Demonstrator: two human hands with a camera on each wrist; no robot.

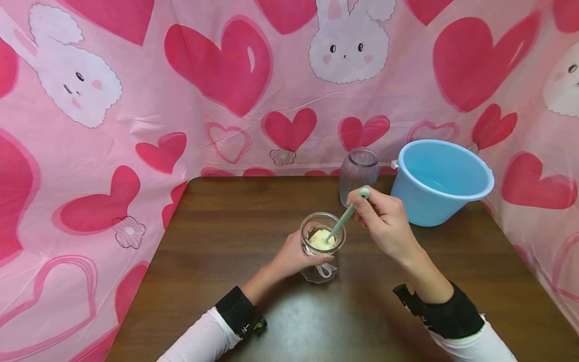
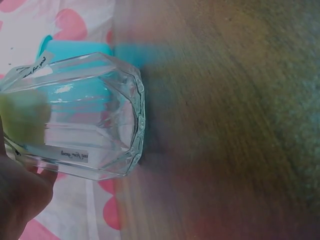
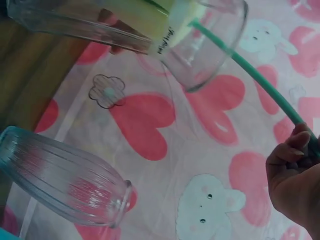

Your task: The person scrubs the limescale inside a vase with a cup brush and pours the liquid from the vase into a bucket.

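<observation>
My left hand grips a clear faceted glass jar just below its rim. The jar's mouth faces up, and its base is close to the tabletop in the head view. Pale text-printed ribbon is tied about its neck. With my right hand I pinch the upper end of a sponge bottle brush by its thin green handle. The handle slants down through the jar's mouth. Its pale yellow sponge head sits inside the upper part of the jar.
A ribbed clear glass vase stands at the back of the brown wooden table. Beside it, at the back right, is a light blue bucket. Pink heart-and-rabbit cloth hangs behind the table and along its sides.
</observation>
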